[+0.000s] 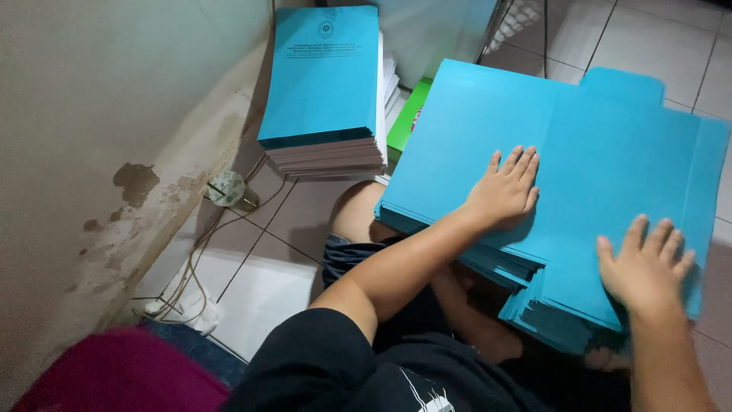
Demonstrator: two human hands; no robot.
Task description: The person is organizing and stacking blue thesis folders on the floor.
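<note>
— What are your hands doing?
— My left hand [505, 192] lies flat, fingers [524, 164] together, on the top blue folder [564, 145] of the stack on my lap. My right hand [644, 267], fingers spread, presses the folder's near edge. Neither grips anything.

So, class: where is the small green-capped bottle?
In the head view, the small bottle lies at left on the floor tiles, against the stained wall, beside the printed blue stack.
</note>
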